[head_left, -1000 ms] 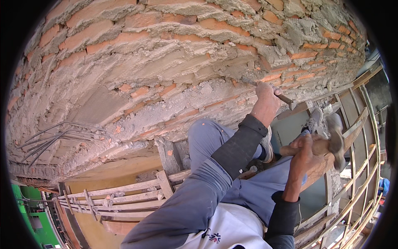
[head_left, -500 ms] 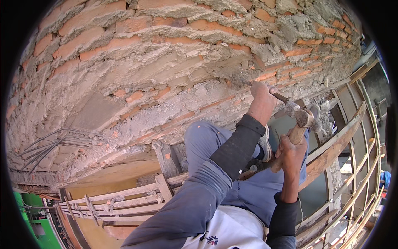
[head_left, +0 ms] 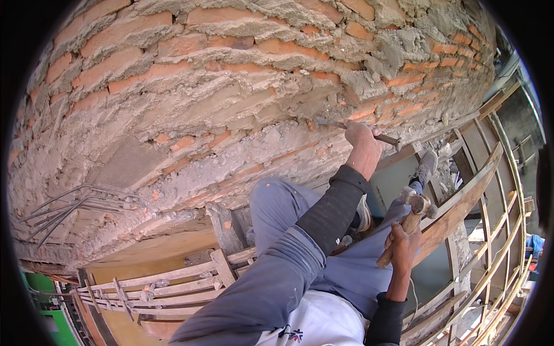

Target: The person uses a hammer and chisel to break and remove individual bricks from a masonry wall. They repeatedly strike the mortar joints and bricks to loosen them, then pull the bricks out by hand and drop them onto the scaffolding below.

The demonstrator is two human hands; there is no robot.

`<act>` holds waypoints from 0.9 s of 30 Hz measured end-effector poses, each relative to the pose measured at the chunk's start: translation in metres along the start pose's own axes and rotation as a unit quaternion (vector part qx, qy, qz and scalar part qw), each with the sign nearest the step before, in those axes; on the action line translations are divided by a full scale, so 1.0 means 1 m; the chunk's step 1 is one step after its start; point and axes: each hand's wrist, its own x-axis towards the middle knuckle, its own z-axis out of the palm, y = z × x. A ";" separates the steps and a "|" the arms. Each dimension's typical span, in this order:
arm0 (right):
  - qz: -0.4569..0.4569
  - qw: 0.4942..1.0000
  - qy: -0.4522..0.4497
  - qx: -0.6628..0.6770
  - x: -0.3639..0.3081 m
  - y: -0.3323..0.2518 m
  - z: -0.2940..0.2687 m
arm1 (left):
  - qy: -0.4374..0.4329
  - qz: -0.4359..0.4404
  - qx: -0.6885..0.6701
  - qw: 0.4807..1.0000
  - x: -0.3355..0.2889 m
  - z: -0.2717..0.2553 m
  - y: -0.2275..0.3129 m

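My left hand (head_left: 363, 144) is closed round a metal chisel (head_left: 388, 139). The chisel's far end rests at the rough brick wall (head_left: 242, 75), against broken mortar, while its struck end sticks out to the right of my fist. Lower right, my right hand (head_left: 402, 245) grips the wooden handle of a hammer (head_left: 416, 206). The hammer's metal head is raised off the chisel, with a gap between the two. Crumbled mortar and exposed orange brick surround the chisel's tip.
Bent steel bars (head_left: 72, 207) jut from the wall at the left. Below the wall runs a wooden slat frame (head_left: 173, 284). To the right are a thick plank (head_left: 461, 207) and curved bamboo poles (head_left: 516, 230) of a scaffold. My shoe (head_left: 426, 167) is near the wall.
The hammer has drawn back from the chisel's end, down toward my body. The chisel now lies flatter, and my left hand still holds it at the wall. The view has shifted slightly.
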 end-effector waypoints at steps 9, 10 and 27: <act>-0.124 0.985 0.063 0.099 -0.014 -0.081 -0.023 | -0.042 0.006 -0.015 0.999 -0.042 -0.007 0.009; -0.198 0.964 0.075 0.160 -0.014 -0.107 -0.020 | -0.048 0.009 -0.028 0.998 -0.034 0.000 0.024; -0.293 0.865 0.191 0.359 0.058 -0.149 -0.053 | -0.063 0.002 -0.055 0.996 0.011 0.016 0.008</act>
